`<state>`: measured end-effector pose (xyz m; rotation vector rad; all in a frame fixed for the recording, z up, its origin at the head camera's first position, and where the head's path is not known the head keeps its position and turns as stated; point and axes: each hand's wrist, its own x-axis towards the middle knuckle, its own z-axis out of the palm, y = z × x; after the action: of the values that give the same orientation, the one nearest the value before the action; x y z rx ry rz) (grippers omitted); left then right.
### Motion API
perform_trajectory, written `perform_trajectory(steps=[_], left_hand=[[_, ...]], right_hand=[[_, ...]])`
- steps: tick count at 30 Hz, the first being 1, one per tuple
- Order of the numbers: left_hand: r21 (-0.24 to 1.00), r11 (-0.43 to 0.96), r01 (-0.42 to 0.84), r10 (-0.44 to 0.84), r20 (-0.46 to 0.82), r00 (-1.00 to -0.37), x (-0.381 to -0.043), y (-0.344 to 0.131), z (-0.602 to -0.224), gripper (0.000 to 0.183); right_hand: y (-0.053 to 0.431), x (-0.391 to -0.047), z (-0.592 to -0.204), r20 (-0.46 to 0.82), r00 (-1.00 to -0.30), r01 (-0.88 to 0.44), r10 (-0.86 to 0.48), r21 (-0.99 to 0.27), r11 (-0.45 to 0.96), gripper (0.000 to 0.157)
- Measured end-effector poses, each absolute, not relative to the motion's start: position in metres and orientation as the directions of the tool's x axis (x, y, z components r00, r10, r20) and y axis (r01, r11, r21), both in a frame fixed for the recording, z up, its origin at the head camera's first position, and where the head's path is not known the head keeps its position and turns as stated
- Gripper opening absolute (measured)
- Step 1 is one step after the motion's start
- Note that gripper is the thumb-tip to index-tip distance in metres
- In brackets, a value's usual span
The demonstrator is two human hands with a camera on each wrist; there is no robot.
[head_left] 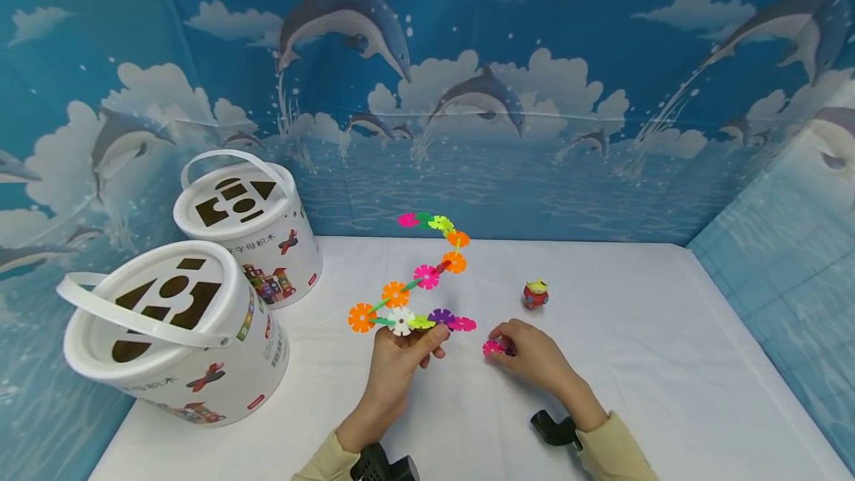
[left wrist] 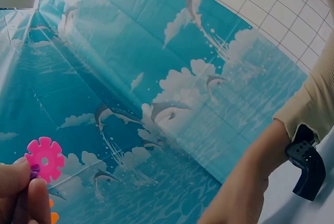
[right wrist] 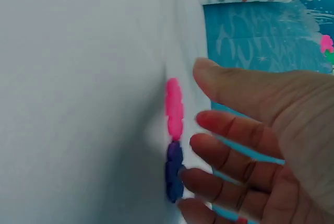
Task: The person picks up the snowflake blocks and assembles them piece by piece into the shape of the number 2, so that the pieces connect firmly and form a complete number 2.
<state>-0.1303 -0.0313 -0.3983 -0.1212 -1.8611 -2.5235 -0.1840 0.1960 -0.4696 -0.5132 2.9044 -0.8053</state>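
My left hand (head_left: 392, 368) pinches a zigzag chain of notched snowflake discs (head_left: 427, 277) at its lower strand, by the purple disc (head_left: 441, 317). The chain stands up from the hand in orange, pink, white, green and yellow. In the left wrist view, the fingers (left wrist: 39, 200) hold near a pink end disc (left wrist: 52, 167). My right hand (head_left: 534, 356) is at a joined pair, a pink disc (right wrist: 174, 109) and a dark purple disc (right wrist: 174, 172), low over the white cloth. In the right wrist view its thumb and fingers are spread, with fingertips close to the purple disc; contact is unclear.
Two white lidded buckets (head_left: 257, 362) with shape cut-outs and handles stand at the left. A small red and yellow-green toy figure (head_left: 536, 294) stands beyond my right hand. A dolphin-print curtain (head_left: 467, 169) borders the white-clothed table (head_left: 668, 332).
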Motion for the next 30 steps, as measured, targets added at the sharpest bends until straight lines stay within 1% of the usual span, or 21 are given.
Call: perform_trajectory(steps=[3, 6, 10, 16, 21, 24, 26, 30], left_hand=[[0.953, -0.299, 0.049, 0.052, 0.067, -0.996, -0.130, -0.032, -0.399, 0.014], [0.954, -0.295, 0.044, 0.061, 0.065, -0.996, -0.129, -0.033, -0.400, 0.015], [0.956, -0.291, 0.043, 0.067, 0.065, -0.996, -0.129, -0.034, -0.400, 0.017], [0.954, -0.297, 0.050, 0.076, 0.076, -0.994, -0.128, -0.035, -0.401, 0.018], [0.955, -0.293, 0.054, 0.081, 0.081, -0.993, -0.128, -0.035, -0.401, 0.022], [0.955, -0.291, 0.052, 0.081, 0.079, -0.994, -0.128, -0.035, -0.401, 0.023], [0.956, -0.289, 0.049, 0.080, 0.075, -0.994, -0.129, -0.035, -0.401, 0.022], [0.955, -0.292, 0.045, 0.075, 0.070, -0.995, -0.129, -0.035, -0.402, 0.023]], right_hand=[[0.196, -0.183, -0.476, -0.014, -0.952, -0.260, -0.305, -0.485, 0.835, 0.034], [0.195, -0.183, -0.481, -0.009, -0.956, -0.252, -0.292, -0.481, 0.840, 0.033], [0.194, -0.183, -0.483, -0.008, -0.960, -0.238, -0.280, -0.502, 0.831, 0.030], [0.195, -0.183, -0.486, -0.069, -0.970, -0.157, -0.234, -0.556, 0.816, 0.034], [0.195, -0.184, -0.485, -0.073, -0.970, -0.150, -0.230, -0.564, 0.812, 0.036], [0.193, -0.183, -0.482, -0.038, -0.965, -0.192, -0.261, -0.579, 0.792, 0.033], [0.191, -0.181, -0.479, 0.018, -0.957, -0.242, -0.291, -0.603, 0.760, 0.030], [0.184, -0.176, -0.466, 0.173, -0.933, -0.337, -0.315, -0.727, 0.598, 0.023]])
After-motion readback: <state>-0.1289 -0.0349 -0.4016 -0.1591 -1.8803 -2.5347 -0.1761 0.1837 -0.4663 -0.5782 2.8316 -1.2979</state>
